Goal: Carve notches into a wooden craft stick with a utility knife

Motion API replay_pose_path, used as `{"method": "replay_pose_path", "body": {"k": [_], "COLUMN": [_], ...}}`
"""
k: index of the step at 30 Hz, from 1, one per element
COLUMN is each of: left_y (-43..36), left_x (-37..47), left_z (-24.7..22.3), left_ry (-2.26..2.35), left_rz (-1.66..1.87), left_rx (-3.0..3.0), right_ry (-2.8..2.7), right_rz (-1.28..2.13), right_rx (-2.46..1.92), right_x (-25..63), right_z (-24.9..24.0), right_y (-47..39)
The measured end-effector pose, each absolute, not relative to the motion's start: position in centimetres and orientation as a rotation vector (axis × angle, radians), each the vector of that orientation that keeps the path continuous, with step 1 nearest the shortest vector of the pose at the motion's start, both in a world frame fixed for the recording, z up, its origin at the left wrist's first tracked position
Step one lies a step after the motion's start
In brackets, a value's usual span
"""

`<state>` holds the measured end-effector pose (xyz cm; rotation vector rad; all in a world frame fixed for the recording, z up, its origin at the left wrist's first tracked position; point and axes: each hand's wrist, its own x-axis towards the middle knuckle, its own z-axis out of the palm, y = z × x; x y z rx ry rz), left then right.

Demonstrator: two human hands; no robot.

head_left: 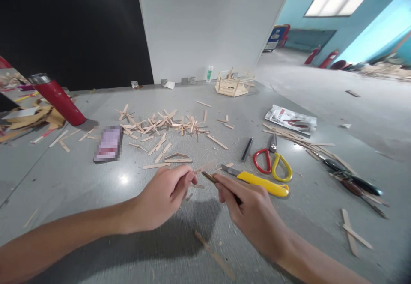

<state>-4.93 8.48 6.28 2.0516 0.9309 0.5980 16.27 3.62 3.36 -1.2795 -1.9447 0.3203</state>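
Observation:
My left hand [165, 196] pinches a thin wooden craft stick [208, 165], which is blurred. In my right hand [252, 202] is a slim tool with a dark, brassy tip [209, 177], its kind unclear; the tip points at the stick. Just beyond my right hand lies a yellow utility knife [263, 184], blade out to the left. Scissors with red and yellow handles [272, 157] and a dark pen-like rod [247, 149] are behind it. Another stick [215, 254] is on the grey table between my forearms.
Many loose sticks [170, 123] are heaped mid-table. Farther back stands a small wooden stick frame [233, 85]. A red bottle [59, 100] and a pixelated pack [108, 143] are left; a silver packet [290, 119] and a black-handled tool [353, 177] lie right.

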Motion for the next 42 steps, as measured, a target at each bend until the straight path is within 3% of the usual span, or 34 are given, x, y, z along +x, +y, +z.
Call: {"method": "replay_pose_path", "body": {"k": [9,17,24,31,42], "left_y": [11.1,11.8,11.8,11.7,11.5], "left_x": [-4.3,-4.2,-4.2,-4.4,-4.3], "left_z": [1.7,-0.4,-0.4,-0.9,-0.5], "left_ry": [0.858,0.943,1.005,0.983,0.987], "left_rz": [0.571,0.708,0.76,0.757,0.696], "left_rx": [1.946,1.934,1.924,1.898,1.911], "right_ry": [-1.495,-1.387,-1.261,-1.358,-1.336], "right_rz": [1.146,1.457,1.463,1.219,1.365], "right_rx": [-1.431,-1.196,-1.278,-1.353,-1.319], "right_x": [15.6,15.9,15.7,15.6,15.1], "right_z": [2.9,1.6,1.3,1.5,1.8], "right_y": [4.0,5.3,5.2,4.3,4.3]}}
